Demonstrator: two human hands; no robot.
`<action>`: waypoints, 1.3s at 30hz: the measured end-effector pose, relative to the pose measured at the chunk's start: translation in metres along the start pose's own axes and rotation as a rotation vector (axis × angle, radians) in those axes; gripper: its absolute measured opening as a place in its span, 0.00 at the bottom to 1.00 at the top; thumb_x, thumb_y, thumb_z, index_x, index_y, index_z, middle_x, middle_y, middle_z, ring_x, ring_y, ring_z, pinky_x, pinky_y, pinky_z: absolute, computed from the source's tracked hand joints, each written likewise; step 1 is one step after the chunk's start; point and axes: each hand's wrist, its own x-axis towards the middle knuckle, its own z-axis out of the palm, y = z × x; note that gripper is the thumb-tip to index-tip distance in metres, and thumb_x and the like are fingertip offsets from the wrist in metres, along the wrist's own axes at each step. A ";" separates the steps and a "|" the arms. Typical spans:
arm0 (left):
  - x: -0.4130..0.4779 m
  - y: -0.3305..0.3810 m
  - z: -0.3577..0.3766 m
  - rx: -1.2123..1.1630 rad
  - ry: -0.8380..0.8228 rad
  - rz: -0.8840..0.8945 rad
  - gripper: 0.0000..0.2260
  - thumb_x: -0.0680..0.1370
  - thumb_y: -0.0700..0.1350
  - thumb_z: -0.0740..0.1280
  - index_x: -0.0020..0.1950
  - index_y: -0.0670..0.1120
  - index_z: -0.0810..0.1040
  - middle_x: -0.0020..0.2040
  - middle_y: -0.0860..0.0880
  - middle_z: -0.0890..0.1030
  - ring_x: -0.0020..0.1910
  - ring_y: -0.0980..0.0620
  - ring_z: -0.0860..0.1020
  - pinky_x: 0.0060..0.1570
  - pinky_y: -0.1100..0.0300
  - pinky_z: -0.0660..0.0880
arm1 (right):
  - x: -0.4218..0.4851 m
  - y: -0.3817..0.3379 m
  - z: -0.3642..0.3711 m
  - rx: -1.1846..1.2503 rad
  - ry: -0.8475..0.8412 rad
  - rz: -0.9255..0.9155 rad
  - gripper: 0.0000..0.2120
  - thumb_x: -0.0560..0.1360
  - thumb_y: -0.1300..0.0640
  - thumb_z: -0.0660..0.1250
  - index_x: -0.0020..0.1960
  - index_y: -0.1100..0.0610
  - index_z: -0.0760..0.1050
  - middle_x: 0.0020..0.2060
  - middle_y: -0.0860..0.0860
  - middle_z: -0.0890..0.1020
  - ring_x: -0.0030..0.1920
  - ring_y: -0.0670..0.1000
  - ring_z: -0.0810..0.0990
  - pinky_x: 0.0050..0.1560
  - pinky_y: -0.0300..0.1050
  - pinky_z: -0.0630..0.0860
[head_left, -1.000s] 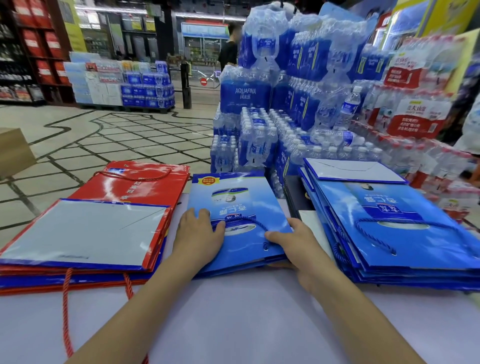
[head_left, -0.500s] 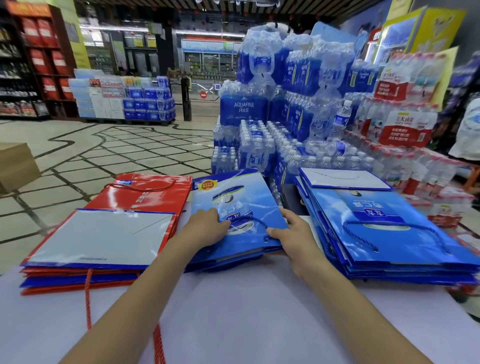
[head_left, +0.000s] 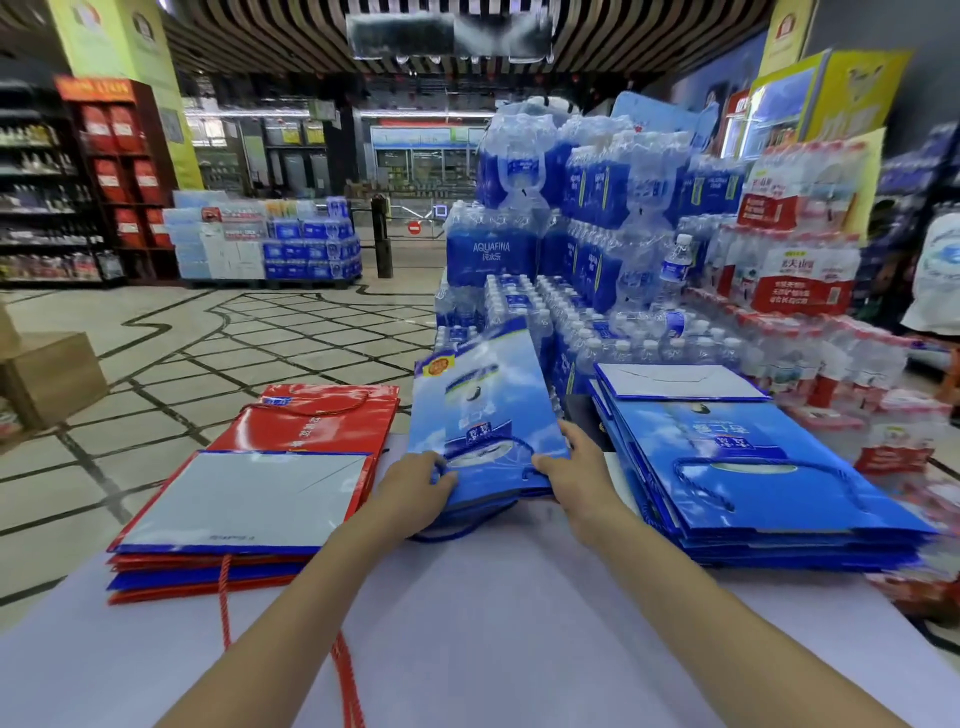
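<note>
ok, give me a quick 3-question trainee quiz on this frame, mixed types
1. True or false: the left hand and right hand both grip the blue bag at its near end.
2. What lies on the table just left of the blue bag? A) red stack B) loose bottles C) a basket
3. One word: is the blue bag's far end flat or raised?

Key: 1 true; 2 A; 3 raised.
</note>
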 end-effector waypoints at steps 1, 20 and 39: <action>-0.004 0.000 -0.006 -0.057 0.016 0.031 0.13 0.81 0.51 0.60 0.63 0.47 0.76 0.60 0.47 0.75 0.61 0.46 0.73 0.54 0.60 0.67 | -0.001 -0.010 -0.004 -0.028 -0.003 -0.037 0.19 0.72 0.71 0.66 0.55 0.50 0.76 0.50 0.53 0.82 0.48 0.55 0.81 0.53 0.56 0.81; -0.011 0.013 -0.083 -0.087 0.565 0.692 0.16 0.71 0.36 0.73 0.58 0.46 0.83 0.57 0.48 0.83 0.58 0.45 0.80 0.56 0.48 0.76 | -0.069 -0.140 -0.139 0.190 -0.389 0.100 0.10 0.78 0.58 0.63 0.46 0.58 0.83 0.40 0.56 0.84 0.33 0.51 0.84 0.26 0.40 0.77; -0.008 0.092 -0.116 -0.862 0.216 0.364 0.11 0.74 0.50 0.73 0.49 0.43 0.84 0.46 0.44 0.85 0.45 0.44 0.83 0.50 0.47 0.79 | -0.012 -0.093 -0.102 -0.199 -0.028 -0.340 0.03 0.73 0.56 0.74 0.45 0.51 0.80 0.32 0.37 0.83 0.33 0.34 0.78 0.33 0.27 0.70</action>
